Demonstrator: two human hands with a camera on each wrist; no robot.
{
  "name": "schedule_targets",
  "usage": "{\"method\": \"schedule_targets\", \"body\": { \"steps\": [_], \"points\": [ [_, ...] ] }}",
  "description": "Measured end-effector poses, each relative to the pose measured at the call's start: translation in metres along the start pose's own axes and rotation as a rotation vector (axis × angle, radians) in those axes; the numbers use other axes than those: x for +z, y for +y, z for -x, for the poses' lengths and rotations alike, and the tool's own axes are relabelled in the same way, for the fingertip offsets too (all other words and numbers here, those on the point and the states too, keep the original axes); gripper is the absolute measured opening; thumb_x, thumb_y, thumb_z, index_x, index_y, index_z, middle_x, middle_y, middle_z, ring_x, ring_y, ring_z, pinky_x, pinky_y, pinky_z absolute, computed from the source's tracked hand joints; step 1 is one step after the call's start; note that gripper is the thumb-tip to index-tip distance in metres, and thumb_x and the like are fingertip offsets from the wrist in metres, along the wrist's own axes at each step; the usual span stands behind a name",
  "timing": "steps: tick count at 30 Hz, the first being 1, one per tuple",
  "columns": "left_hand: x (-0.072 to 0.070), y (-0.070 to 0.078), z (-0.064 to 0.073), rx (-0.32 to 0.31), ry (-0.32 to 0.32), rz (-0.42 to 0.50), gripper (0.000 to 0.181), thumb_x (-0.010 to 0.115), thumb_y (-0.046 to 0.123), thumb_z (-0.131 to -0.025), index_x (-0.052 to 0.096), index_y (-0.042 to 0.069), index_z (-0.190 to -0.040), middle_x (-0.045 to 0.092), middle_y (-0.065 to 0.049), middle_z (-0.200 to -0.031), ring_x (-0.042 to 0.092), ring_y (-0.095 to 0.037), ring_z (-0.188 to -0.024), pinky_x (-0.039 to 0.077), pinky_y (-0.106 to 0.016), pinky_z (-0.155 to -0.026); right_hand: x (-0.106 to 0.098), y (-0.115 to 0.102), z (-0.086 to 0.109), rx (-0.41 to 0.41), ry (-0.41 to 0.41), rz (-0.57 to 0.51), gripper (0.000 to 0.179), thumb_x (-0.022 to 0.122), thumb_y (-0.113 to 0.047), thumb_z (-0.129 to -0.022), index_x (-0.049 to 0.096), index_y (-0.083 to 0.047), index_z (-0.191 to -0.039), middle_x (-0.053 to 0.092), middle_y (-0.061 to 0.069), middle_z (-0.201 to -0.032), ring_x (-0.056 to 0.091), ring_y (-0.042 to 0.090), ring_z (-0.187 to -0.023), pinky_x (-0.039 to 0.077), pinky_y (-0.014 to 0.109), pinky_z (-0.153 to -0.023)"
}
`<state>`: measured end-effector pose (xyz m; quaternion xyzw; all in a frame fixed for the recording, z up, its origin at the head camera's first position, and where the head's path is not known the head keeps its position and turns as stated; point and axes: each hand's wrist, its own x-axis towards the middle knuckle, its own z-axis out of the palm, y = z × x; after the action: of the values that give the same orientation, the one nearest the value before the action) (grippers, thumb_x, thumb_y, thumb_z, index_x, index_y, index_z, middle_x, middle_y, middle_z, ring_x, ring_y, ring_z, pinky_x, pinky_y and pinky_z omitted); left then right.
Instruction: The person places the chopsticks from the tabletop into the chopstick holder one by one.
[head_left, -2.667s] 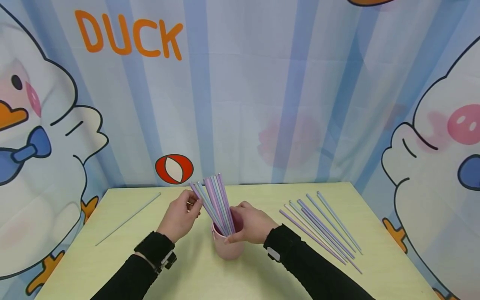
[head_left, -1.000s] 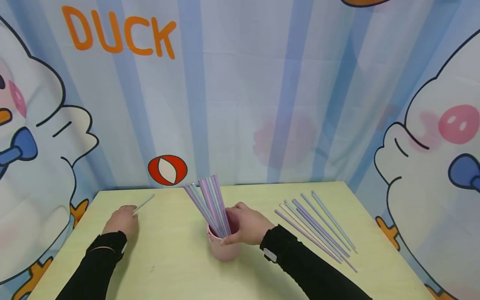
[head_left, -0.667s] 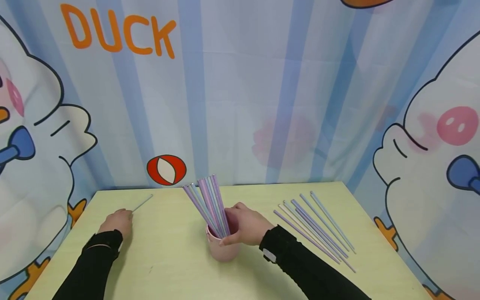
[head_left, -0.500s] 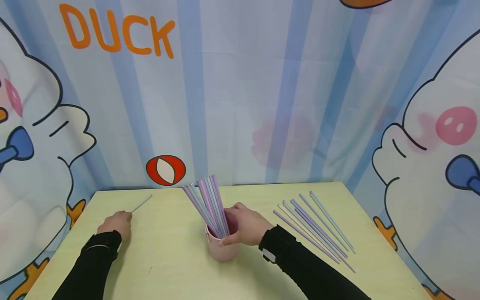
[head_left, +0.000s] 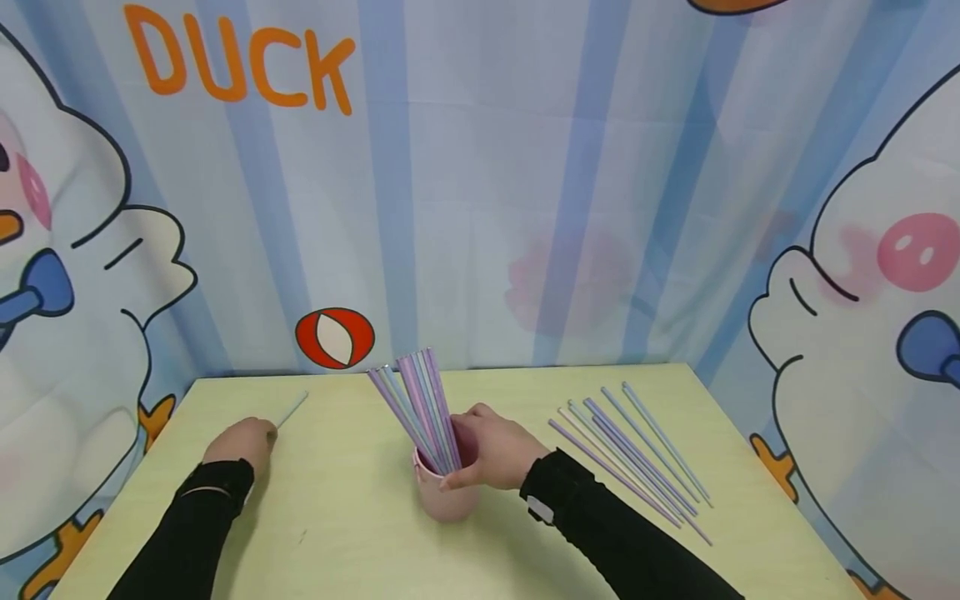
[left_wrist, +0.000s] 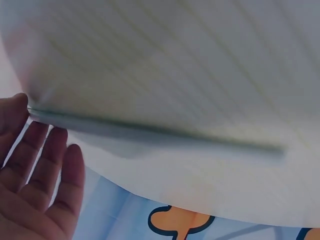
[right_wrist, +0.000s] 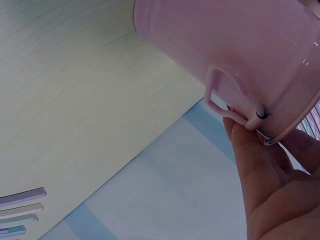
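Far to the left on the table, my left hand (head_left: 242,443) pinches a single pale straw (head_left: 294,407) near one end. In the left wrist view the straw (left_wrist: 160,131) stretches out from between thumb and fingertips, blurred. My right hand (head_left: 498,450) grips a pink cup (head_left: 444,500) at its rim, thumb on the near side. A bundle of pink, purple and blue straws (head_left: 429,408) leans to the left inside the cup. The right wrist view shows fingers beside the small handle (right_wrist: 227,95) of the cup.
Several loose purple, blue and pale straws (head_left: 637,458) lie slanted on the right part of the light wooden table (head_left: 360,533). A striped curtain (head_left: 480,208) with cartoon ducks hangs directly behind the table's back edge.
My left hand has left the straws in the cup, moved left and taken hold of the lone straw, most recently shifting slightly right. My right hand keeps its hold on the cup.
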<state>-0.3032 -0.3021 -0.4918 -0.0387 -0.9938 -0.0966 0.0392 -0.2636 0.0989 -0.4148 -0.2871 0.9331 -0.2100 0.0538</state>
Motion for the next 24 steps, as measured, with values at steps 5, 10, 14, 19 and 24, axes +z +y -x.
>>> {"method": "schedule_targets", "body": {
  "steps": [5, 10, 14, 19, 24],
  "points": [
    [0.000, 0.003, -0.001, 0.020, 0.014, -0.009, 0.012, 0.062, -0.007, -0.086, 0.067, 0.002, -0.081, 0.066, -0.015, -0.081, 0.057, -0.027, -0.070, 0.053, -0.049, -0.067, 0.000, 0.001, 0.000, -0.001, 0.007, -0.001, 0.090, 0.080, -0.058, -0.067, 0.052, -0.019, -0.142, 0.054, 0.002, -0.120, 0.057, 0.016, -0.102, 0.051, 0.037, -0.094],
    [-0.002, 0.010, 0.003, 0.019, 0.027, -0.004, 0.015, 0.060, -0.009, -0.086, 0.062, 0.003, -0.076, 0.062, -0.013, -0.074, 0.056, -0.027, -0.065, 0.051, -0.047, -0.062, 0.000, 0.000, 0.001, 0.001, 0.010, -0.003, 0.089, 0.081, -0.057, -0.067, 0.052, -0.019, -0.143, 0.054, 0.002, -0.119, 0.057, 0.016, -0.102, 0.051, 0.037, -0.094],
    [0.001, 0.014, 0.003, 0.003, 0.015, 0.011, 0.016, 0.053, -0.009, -0.091, 0.054, 0.002, -0.079, 0.058, -0.012, -0.070, 0.053, -0.026, -0.061, 0.049, -0.045, -0.058, 0.001, 0.000, 0.001, -0.001, 0.012, -0.005, 0.089, 0.081, -0.056, -0.067, 0.053, -0.019, -0.142, 0.054, 0.002, -0.119, 0.057, 0.016, -0.101, 0.051, 0.037, -0.093],
    [-0.002, 0.019, 0.003, -0.065, -0.032, 0.082, 0.011, 0.056, -0.006, -0.089, 0.050, -0.005, -0.098, 0.061, -0.017, -0.075, 0.056, -0.028, -0.062, 0.049, -0.046, -0.058, 0.002, 0.002, -0.001, -0.003, 0.010, -0.005, 0.088, 0.080, -0.058, -0.066, 0.054, -0.019, -0.141, 0.054, 0.001, -0.116, 0.057, 0.015, -0.099, 0.052, 0.037, -0.092],
    [-0.015, 0.027, -0.001, -0.091, -0.019, 0.179, 0.043, 0.060, -0.002, -0.086, 0.042, -0.013, -0.124, 0.062, -0.018, -0.080, 0.055, -0.025, -0.061, 0.048, -0.041, -0.056, 0.003, 0.003, -0.001, -0.008, 0.018, -0.001, 0.089, 0.080, -0.060, -0.066, 0.054, -0.018, -0.140, 0.054, 0.001, -0.114, 0.057, 0.015, -0.098, 0.052, 0.037, -0.090]
  ]
}}
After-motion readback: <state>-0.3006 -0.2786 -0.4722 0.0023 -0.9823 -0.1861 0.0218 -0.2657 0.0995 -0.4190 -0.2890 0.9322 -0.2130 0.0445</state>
